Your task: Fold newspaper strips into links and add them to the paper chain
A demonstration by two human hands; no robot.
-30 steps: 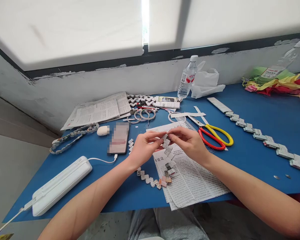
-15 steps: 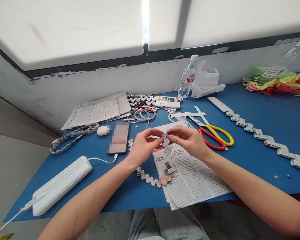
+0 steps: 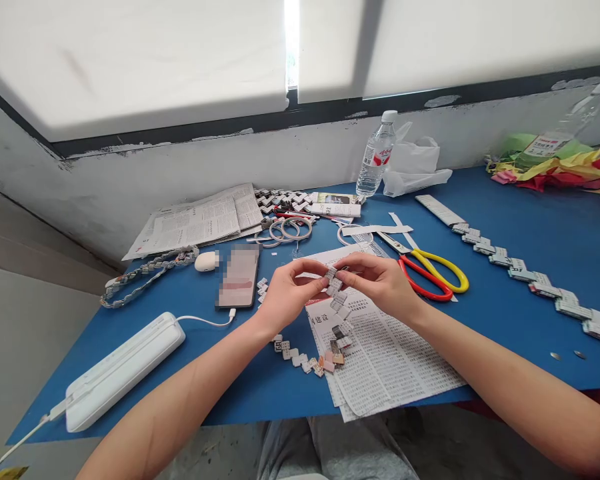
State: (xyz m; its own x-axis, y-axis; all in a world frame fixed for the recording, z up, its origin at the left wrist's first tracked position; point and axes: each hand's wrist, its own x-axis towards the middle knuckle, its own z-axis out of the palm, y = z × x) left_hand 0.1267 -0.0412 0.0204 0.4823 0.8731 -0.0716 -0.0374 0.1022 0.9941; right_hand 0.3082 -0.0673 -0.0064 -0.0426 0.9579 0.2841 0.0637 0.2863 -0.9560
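Note:
A zigzag chain of folded newspaper (image 3: 339, 303) hangs from my fingers and curves down onto the blue table, passing under my left forearm. My left hand (image 3: 293, 293) pinches its upper end between thumb and fingers. From the other side, my right hand (image 3: 380, 283) grips the same end, its thumb against the folds. Both hands are closed, and the fingertips behind the chain are partly hidden. Newspaper sheets (image 3: 395, 363) lie flat beneath my hands. Just right of my right hand are scissors (image 3: 433, 273) with one red and one yellow handle.
A white power strip (image 3: 125, 370) and a phone (image 3: 237, 277) lie left. Behind stand a water bottle (image 3: 376, 157) and a plastic bag (image 3: 415, 163). A longer folded-paper chain (image 3: 523, 270) runs along the right. Folded newspapers (image 3: 195, 223) and cable loops (image 3: 290, 230) lie at the back.

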